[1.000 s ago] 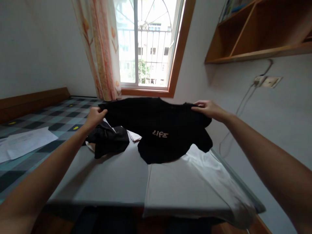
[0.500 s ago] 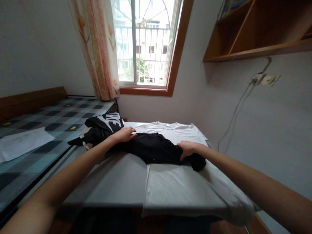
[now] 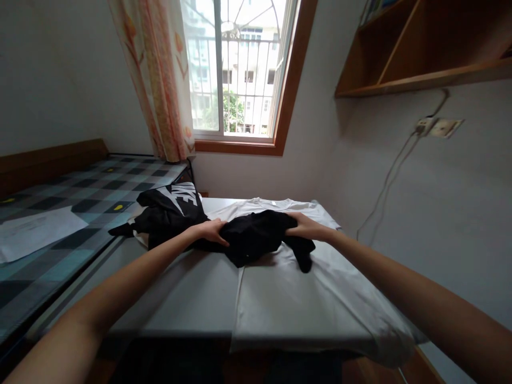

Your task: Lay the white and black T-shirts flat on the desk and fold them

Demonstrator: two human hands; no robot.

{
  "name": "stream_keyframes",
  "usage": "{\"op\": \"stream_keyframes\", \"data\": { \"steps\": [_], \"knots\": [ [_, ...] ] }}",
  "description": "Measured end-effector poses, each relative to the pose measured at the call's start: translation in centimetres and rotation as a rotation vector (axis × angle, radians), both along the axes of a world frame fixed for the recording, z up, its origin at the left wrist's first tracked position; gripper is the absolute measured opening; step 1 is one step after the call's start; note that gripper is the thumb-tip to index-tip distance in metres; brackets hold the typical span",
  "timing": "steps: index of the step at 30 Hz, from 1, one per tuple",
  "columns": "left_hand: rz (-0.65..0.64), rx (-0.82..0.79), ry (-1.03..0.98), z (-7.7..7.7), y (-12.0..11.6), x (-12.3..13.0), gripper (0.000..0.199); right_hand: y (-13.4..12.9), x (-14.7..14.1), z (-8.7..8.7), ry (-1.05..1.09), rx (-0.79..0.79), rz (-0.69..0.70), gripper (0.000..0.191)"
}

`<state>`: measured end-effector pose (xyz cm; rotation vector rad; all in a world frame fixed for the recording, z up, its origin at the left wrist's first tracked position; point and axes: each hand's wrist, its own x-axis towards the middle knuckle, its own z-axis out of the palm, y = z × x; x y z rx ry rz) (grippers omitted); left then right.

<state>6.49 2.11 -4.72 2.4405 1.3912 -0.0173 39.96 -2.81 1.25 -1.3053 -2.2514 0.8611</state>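
Note:
A bunched black garment (image 3: 256, 234) is between my two hands, above a white shirt (image 3: 296, 298) spread over the table. My left hand (image 3: 214, 230) grips its left end. At its right end my right hand (image 3: 301, 226) has its fingers wrapped in the cloth, partly hidden by it, and a black flap hangs below that hand. Left of my left hand lies a heap of black clothing (image 3: 172, 205) with white lettering.
The white table (image 3: 172, 309) has its front edge near me. On the left, a bed with a checked cover (image 3: 100, 184) holds white paper (image 3: 40, 232). A wooden shelf (image 3: 424, 77) and cables are on the right wall.
My right hand has lifted its end of the black garment and moved it up and left. My left hand has closed on the cloth, and the garment is more bunched.

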Motion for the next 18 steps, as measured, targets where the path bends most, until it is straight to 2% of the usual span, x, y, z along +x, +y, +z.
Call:
{"op": "stream_keyframes", "data": {
  "steps": [3,5,9,11,13,15,18],
  "knots": [
    [0.030,0.127,-0.087,1.0,0.4,-0.9,0.051,0.1,-2.2,0.5,0.266,0.043,-0.040,0.040],
    [0.053,0.148,-0.214,2.3,1.0,-1.8,0.040,0.2,-3.9,1.0,0.441,0.052,-0.041,0.049],
    [0.103,0.070,-0.746,6.0,1.5,-3.3,0.042,0.8,-6.1,3.6,0.751,0.094,-0.088,0.050],
    [0.141,0.032,-1.009,7.8,1.1,-3.2,0.048,1.2,-6.2,5.6,0.845,0.129,-0.130,0.045],
    [0.126,-0.069,-1.168,8.9,0.7,-2.3,0.053,1.6,-5.9,7.6,0.925,0.166,-0.160,0.043],
    [0.082,-0.205,-1.182,8.9,0.5,-1.0,0.058,1.8,-5.1,9.3,1.011,0.193,-0.181,0.042],
    [0.079,-0.290,-0.907,6.7,1.2,0.9,0.072,1.7,-3.4,10.9,1.084,0.189,-0.213,0.040]
  ]
}}
